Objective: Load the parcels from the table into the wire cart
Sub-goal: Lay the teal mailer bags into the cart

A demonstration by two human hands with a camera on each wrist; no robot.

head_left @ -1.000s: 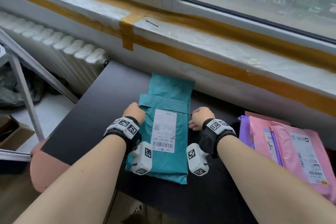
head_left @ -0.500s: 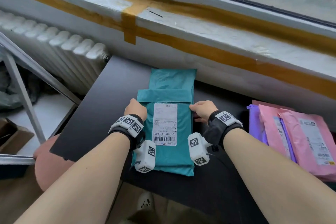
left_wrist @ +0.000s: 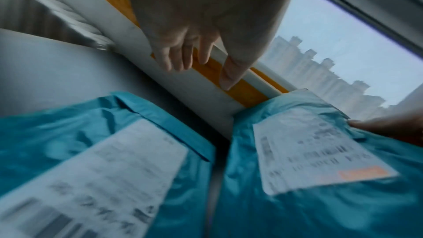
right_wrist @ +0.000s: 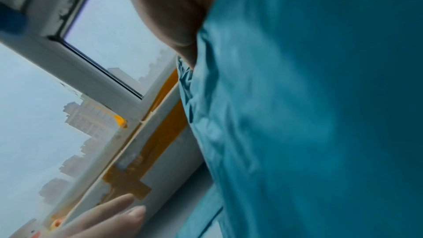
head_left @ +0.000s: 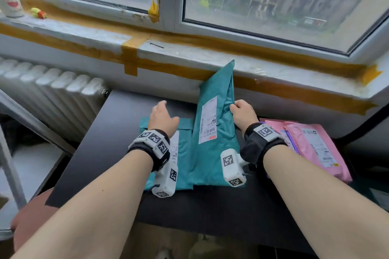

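Radiator is seen at nine o'clock, beside the table. Left hand, fingers loosely spread and holding nothing, is hovered over the flat teal parcel. At twelve o'clock a second teal parcel, tilted up toward the sill, is pinched at its edge by the right hand. Pink parcels are stacked at three o'clock.

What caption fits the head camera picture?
Right hand lifts one teal parcel; left hand hovers over another.
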